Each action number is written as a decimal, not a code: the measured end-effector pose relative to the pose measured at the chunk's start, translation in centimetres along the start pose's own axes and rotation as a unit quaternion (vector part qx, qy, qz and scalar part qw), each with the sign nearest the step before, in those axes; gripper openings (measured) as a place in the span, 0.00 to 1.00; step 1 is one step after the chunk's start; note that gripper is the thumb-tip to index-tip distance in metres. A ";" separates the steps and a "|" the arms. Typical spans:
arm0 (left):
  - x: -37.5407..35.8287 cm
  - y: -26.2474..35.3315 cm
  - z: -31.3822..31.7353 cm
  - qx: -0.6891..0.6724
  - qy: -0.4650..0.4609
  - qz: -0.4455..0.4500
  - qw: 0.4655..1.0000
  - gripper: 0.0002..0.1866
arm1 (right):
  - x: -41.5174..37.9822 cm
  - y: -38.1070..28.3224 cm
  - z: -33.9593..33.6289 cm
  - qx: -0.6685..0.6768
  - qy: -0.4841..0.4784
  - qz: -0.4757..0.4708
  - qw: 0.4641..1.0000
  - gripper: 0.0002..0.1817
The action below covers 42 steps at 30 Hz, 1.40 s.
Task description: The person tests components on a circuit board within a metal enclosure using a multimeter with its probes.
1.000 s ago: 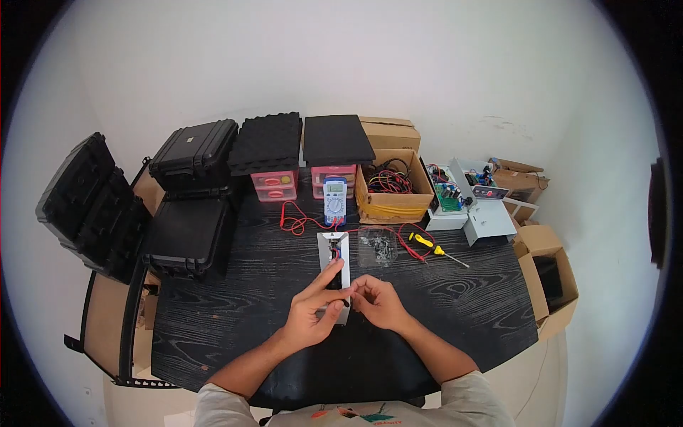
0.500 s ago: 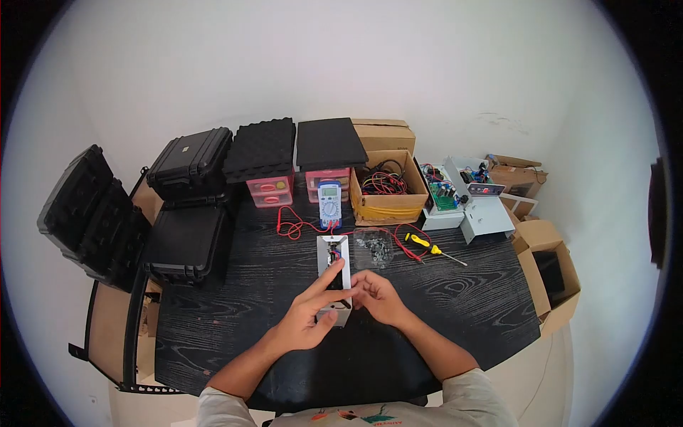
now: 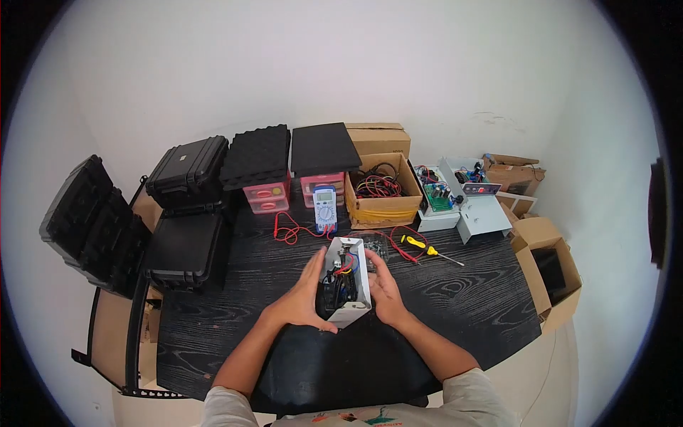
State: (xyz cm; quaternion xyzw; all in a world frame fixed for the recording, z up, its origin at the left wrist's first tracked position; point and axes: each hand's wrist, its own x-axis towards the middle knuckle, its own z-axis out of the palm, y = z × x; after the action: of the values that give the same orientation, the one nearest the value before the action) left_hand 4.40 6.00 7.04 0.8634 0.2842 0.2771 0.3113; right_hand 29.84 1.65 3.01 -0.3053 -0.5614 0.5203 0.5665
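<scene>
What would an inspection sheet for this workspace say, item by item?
Surface: black wood-grain table, pale grain lines showing.
Job's things: open white rectangular housing, coloured wires inside.
Clutter: blue-and-white handheld multimeter, yellow-and-black screwdriver, brown cardboard box.
Hands: left hand and right hand hold the housing from opposite sides.
Cables: thin red test lead looped on table; tangled red and black cables in the cardboard box.
Surroundings: black plastic hard cases at left, white wall behind.
</scene>
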 end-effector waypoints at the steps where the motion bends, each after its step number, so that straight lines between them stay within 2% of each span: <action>1: 0.0 -0.6 0.8 -0.031 0.005 -0.005 1.000 0.91 | -0.1 -0.4 -0.1 -0.002 -0.005 0.006 1.000 0.39; 5: 0.2 -0.5 1.9 -0.075 0.065 0.005 0.995 0.89 | -0.1 -1.8 0.5 0.020 0.015 -0.006 1.000 0.37; 8: 0.2 0.4 1.4 -0.016 0.094 0.014 0.995 0.87 | 0.5 -1.0 -2.5 -0.146 0.024 0.001 0.989 0.33; 9: 0.4 1.3 0.8 -0.002 0.086 0.011 0.996 0.86 | 1.0 -3.0 -2.6 -0.194 0.040 -0.042 0.979 0.29; 10: 0.5 2.2 0.1 0.011 0.079 0.007 0.997 0.85 | 1.6 -2.3 -4.0 -0.157 0.053 -0.060 0.984 0.26; 12: 0.8 4.0 -1.2 0.061 0.054 0.011 0.997 0.82 | 3.2 0.5 -8.2 -0.236 0.173 -0.132 0.947 0.18; 14: 1.0 5.0 -2.1 0.136 0.020 0.024 0.990 0.80 | 3.6 1.0 -11.4 -0.336 0.258 -0.112 0.899 0.17; 15: 1.0 5.1 -2.1 0.152 0.006 0.025 0.988 0.79 | 3.5 1.1 -12.6 -0.440 0.285 -0.109 0.845 0.16; 16: 1.0 5.1 -2.1 0.168 -0.009 0.027 0.985 0.78 | 3.1 1.0 -13.9 -0.525 0.264 -0.126 0.799 0.17; 18: 1.0 5.3 -1.8 0.196 -0.042 0.018 0.980 0.77 | 2.2 1.7 -15.7 -0.612 0.235 -0.086 0.750 0.17; 21: 0.8 5.3 -0.9 0.223 -0.082 -0.002 0.971 0.77 | 1.9 2.9 -16.9 -0.612 0.239 -0.041 0.753 0.20; 24: 0.6 4.6 0.1 0.233 -0.090 -0.006 0.968 0.77 | 1.8 3.6 -16.7 -0.645 0.238 -0.011 0.726 0.21; 30: 0.6 3.6 1.5 0.245 -0.101 -0.010 0.964 0.78 | 1.8 3.9 -17.2 -0.642 0.214 0.011 0.736 0.20; 33: 0.6 3.5 1.5 0.232 -0.109 -0.018 0.966 0.78 | 1.8 3.0 -16.6 -0.661 0.209 -0.040 0.719 0.20; 37: 0.2 3.0 2.0 0.223 -0.107 -0.024 0.969 0.79 | 2.7 -0.4 -14.8 -0.637 0.229 -0.173 0.715 0.20; 40: -0.5 2.2 2.4 0.231 -0.098 -0.029 0.968 0.79 | 2.7 -5.1 -10.9 -0.518 0.230 -0.230 0.791 0.18; 41: -0.8 2.1 2.5 0.234 -0.093 -0.030 0.967 0.79 | 2.0 -6.1 -10.2 -0.518 0.210 -0.215 0.801 0.21; 42: -1.1 2.0 2.6 0.253 -0.091 -0.047 0.962 0.81 | 1.5 -6.8 -8.7 -0.436 0.204 -0.229 0.846 0.24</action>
State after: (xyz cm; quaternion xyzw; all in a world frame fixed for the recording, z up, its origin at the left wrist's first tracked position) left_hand 6.01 2.98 6.36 0.9212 0.3558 0.1017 0.1203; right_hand 39.54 3.28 8.25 -0.4830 -0.6559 0.0038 0.5802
